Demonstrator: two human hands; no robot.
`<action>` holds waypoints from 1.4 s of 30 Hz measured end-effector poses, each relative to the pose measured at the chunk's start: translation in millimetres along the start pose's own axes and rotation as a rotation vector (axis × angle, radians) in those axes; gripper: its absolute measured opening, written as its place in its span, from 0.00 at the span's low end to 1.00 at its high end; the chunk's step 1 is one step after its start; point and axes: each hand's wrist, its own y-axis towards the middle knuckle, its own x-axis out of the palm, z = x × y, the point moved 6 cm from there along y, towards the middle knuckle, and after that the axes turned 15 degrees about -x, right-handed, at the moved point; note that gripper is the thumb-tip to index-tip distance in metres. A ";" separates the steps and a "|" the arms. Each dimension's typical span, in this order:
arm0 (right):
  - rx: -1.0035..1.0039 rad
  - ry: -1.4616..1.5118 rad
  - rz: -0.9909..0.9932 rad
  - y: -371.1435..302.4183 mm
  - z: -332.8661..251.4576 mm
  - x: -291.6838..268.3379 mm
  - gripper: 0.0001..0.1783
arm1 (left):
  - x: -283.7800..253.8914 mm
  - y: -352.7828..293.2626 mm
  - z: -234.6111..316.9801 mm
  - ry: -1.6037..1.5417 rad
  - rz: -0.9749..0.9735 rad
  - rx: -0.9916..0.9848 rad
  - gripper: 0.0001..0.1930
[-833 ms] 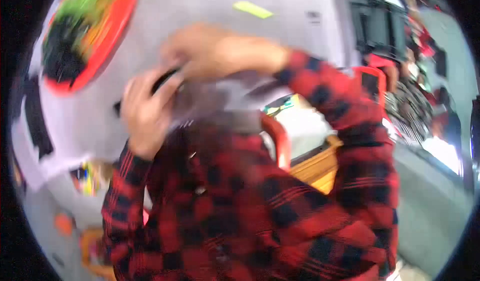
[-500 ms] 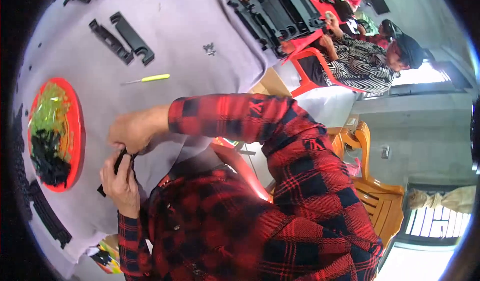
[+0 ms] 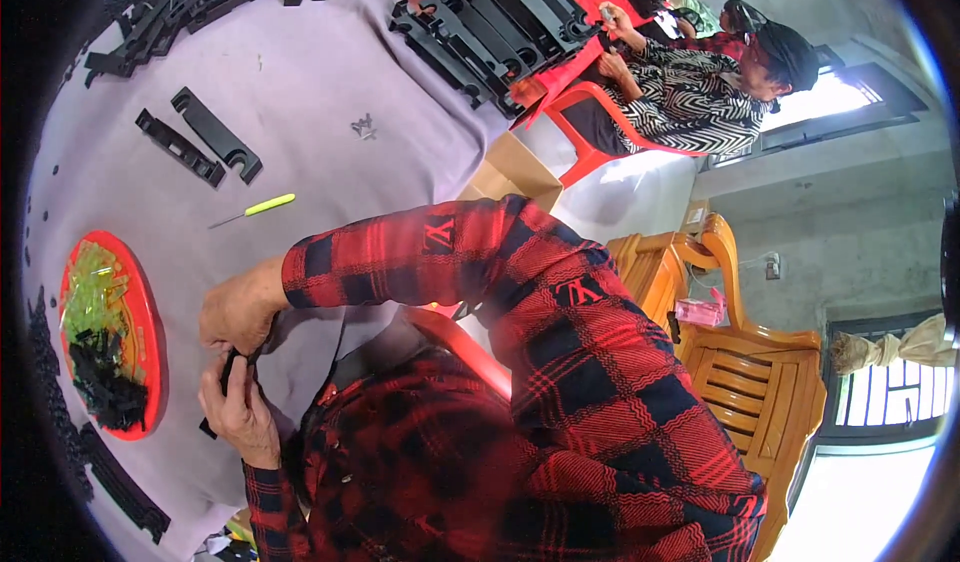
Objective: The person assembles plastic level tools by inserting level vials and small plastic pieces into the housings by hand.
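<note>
My left hand (image 3: 240, 414) is closed around a black plastic part (image 3: 233, 362), near the table's edge in front of my torso. Most of that part is covered by my fingers. Just beyond it, my right hand (image 3: 241, 312) bends down with its fingers closed at the part's upper end. What its fingertips pinch there is largely hidden. Left of both hands sits a red plate (image 3: 152, 362) with yellow-green translucent pieces (image 3: 92, 287) and black pieces (image 3: 105, 387). A thin screwdriver (image 3: 268, 205) with a yellow handle lies farther off on the cloth.
Two long black parts (image 3: 215, 134) lie past the screwdriver, and a small silvery heap (image 3: 363, 127) to their right. More black parts (image 3: 180, 12) crowd the far edge. Stacked black frames (image 3: 490, 32) stand far right, near a seated person (image 3: 690, 92). An open carton (image 3: 515, 172) is beside the table.
The view has shifted, so the table things sit elsewhere in the picture. Both hands remain together at the black part, with little visible change in grip.
</note>
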 end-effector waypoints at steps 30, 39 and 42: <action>-0.017 0.024 -0.050 0.7 18.8 12.5 0.08 | 1.6 0.3 3.5 0.015 0.025 -0.004 0.18; 0.028 0.065 -0.075 2.8 6.1 12.0 0.14 | -3.8 0.2 8.0 0.017 0.059 0.006 0.18; 0.049 0.024 -0.083 -1.6 -3.0 3.0 0.09 | -4.8 4.5 14.3 -0.002 0.093 0.030 0.17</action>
